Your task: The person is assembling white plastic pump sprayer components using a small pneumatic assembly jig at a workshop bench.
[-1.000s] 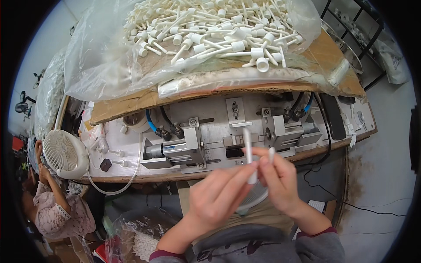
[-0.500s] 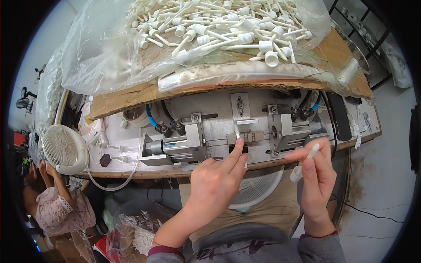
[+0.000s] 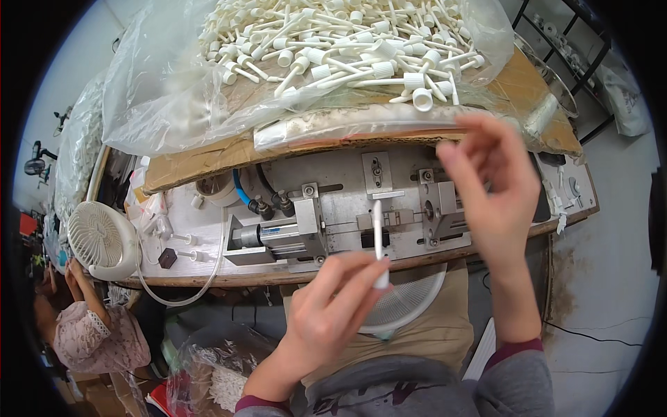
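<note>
My left hand [image 3: 333,313] is closed in a pinch on a white capped stick [image 3: 379,236]. The stick stands nearly upright in view, its cap by my fingertips and its tip in front of the metal clamping jig [image 3: 401,217]. My right hand [image 3: 497,187] is raised over the right side of the jig, near the front edge of the cardboard. Its thumb and fingers are apart, somewhat smeared by motion, and I see nothing between them. Beyond it lies a heap of similar white capped sticks [image 3: 326,42] on clear plastic.
Pneumatic cylinders [image 3: 278,233] flank the jig, the right one partly behind my hand. A white fan [image 3: 104,240] and a looped clear hose [image 3: 182,302] are at left. A white mesh basket [image 3: 410,306] sits at my lap. Another person [image 3: 97,326] works at far left.
My right hand, which held a white capped stick, has risen and moved toward the heap without it. My left hand went from pointing at the jig to pinching a capped stick, slightly nearer me.
</note>
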`<state>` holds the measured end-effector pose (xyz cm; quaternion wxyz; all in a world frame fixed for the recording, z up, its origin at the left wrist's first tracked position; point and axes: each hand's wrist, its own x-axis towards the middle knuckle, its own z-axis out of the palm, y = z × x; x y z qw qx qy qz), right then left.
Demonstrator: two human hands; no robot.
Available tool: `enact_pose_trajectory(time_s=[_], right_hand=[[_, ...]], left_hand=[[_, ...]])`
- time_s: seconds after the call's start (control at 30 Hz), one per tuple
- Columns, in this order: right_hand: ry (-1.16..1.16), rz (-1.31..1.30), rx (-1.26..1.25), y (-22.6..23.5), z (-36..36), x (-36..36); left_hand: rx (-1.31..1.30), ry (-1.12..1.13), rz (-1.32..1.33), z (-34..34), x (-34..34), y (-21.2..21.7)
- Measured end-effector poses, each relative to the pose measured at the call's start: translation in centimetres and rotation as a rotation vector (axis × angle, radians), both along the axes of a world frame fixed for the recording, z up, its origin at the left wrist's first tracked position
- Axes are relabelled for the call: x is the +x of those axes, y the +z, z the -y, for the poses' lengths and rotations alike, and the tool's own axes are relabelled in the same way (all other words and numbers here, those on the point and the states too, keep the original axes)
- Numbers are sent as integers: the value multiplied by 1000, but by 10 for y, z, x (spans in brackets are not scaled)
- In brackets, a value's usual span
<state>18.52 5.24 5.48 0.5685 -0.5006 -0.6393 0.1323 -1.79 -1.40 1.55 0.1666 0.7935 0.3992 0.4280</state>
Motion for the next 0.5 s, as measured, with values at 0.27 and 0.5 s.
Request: enact_pose_trajectory(time_s=[0.27, 0.5], right_hand=[[-140, 378, 18, 16, -59, 9], [246, -277, -360, 27, -26, 17]], left_hand=[[109, 74, -423, -12, 14, -21], [87, 63, -439, -17, 12, -16]])
